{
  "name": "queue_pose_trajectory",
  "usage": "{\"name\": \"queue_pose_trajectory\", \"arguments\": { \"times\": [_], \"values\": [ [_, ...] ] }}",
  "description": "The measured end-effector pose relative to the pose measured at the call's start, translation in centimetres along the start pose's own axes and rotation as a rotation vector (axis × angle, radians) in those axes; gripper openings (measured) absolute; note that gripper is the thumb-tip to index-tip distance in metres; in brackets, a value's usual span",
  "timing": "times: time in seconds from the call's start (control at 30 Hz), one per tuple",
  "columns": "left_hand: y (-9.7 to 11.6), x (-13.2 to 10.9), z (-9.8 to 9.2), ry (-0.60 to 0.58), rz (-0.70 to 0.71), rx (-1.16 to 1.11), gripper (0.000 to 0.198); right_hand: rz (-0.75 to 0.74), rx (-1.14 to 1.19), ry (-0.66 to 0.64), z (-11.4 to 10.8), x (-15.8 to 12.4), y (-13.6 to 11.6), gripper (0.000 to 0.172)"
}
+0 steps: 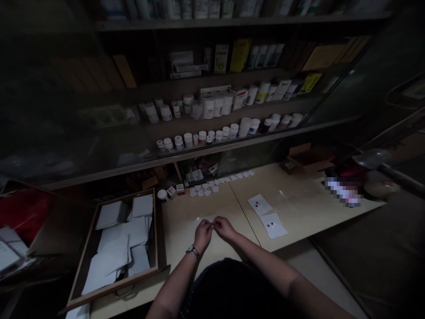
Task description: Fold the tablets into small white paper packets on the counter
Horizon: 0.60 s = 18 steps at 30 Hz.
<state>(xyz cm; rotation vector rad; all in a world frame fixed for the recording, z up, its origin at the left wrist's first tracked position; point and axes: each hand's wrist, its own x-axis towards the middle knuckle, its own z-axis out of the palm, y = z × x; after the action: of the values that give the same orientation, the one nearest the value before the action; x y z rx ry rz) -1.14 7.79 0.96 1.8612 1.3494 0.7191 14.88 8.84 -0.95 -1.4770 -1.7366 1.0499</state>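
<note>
Our left hand (203, 235) and right hand (226, 228) come together over the counter (195, 239), the fingertips (214, 224) clenched on a small white paper (211, 224), mostly hidden, held just above the counter. Ahead of our fingers lie little paper squares (204, 188). To their right are two paper sheets (277, 230) with red pills (270, 225). To their left, an open drawer (113, 289) holds white papers (113, 252).

left hand (202, 235), right hand (225, 227), pinching white paper (211, 223)
</note>
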Motion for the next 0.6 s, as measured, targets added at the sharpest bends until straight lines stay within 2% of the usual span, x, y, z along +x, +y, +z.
{"name": "queue_pose_trajectory", "arguments": {
  "times": [0.2, 0.33, 0.43, 0.6],
  "values": [
    [-0.3, 0.3, -0.1, -0.026, -0.007, 0.015, 0.023, 0.083, 0.026, 0.021, 0.4, -0.3, -0.8, 0.018],
    [-0.6, 0.3, -0.3, -0.009, -0.006, 0.000, 0.018, 0.206, -0.001, 0.073, 1.1, -0.2, -1.4, 0.030],
    [-0.9, 0.1, -0.4, 0.013, -0.024, -0.032, 0.018, 0.291, 0.070, 0.108, 1.6, -0.2, -1.7, 0.037],
    [-1.3, -0.6, -0.3, 0.050, -0.024, -0.086, 0.022, 0.264, 0.133, 0.145, 2.2, -0.1, -1.8, 0.033]
  ]
}}
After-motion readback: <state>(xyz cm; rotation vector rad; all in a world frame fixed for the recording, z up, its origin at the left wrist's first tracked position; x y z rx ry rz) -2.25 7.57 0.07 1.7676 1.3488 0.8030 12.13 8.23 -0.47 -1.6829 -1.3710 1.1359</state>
